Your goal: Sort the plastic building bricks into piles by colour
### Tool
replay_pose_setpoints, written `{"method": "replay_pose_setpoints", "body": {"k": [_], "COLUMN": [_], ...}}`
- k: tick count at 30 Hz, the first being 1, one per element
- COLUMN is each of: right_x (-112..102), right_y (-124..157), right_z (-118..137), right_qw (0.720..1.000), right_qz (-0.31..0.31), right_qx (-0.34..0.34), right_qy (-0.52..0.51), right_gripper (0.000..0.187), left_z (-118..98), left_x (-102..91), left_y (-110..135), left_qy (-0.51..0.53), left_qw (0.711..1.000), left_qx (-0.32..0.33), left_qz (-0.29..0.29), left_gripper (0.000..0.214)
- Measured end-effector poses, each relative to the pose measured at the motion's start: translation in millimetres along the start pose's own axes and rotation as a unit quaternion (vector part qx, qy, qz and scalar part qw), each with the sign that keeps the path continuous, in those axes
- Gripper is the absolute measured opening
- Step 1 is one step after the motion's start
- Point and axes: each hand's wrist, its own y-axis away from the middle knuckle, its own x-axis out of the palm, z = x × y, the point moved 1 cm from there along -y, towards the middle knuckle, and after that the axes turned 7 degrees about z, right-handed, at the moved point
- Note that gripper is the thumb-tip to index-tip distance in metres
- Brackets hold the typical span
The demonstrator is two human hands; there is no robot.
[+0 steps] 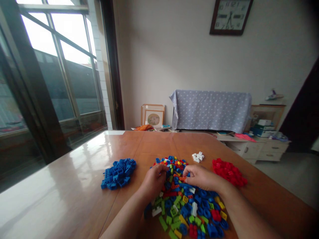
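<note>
Three colours lying apart, a mixed heap remaining

A mixed pile [185, 199] of toy bricks is lying on the table [82, 202], and both hands are working at its far part. Progress is looking partial: a blue pile [119, 173] is sitting to the left of the mixed pile, a red pile [229, 172] to its right, and a small white cluster [198, 157] just off its far right edge. Much is remaining, though — the mixed pile is showing plenty more blue, some red and a few white pieces, while green, yellow and orange ones are appearing only inside it.

The left hand [156, 179] is curling over the mixed pile's far left side, fingertips bunched; whether they are pinching a brick, I cannot tell. The right hand [200, 177] is reaching in from the mixed pile's right, thumb and forefinger leaving a narrow gap beside an orange brick [182, 179]; whether it is gripping that brick is unclear.

The bricks are looking like hard, smooth plastic — studded blocks, long bars and rounded, ring-like blue pieces. Around the mixed pile, the polished brown wood is catching window glare, strongest to the left.
</note>
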Motion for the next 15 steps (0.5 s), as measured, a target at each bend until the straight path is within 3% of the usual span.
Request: {"method": "replay_pose_setpoints", "body": {"k": [7,15], "right_x": [5,1], "right_y": [-6,-1], "right_z": [-5,6], "right_qw": [1.0,0.999], "right_qz": [-0.02,-0.021], "right_qx": [-0.009,-0.02], "right_qy": [0.017,0.026], "right_gripper": [0.022,0.017], "left_z": [-3,-2], "left_x": [1.2,1.3], "left_y": [0,-2], "left_qy": [0.043,0.168], "left_qw": [0.999,0.985], "left_qx": [-0.007,-0.025], "left_qz": [0.01,0.031], "left_gripper": [0.022,0.023]}}
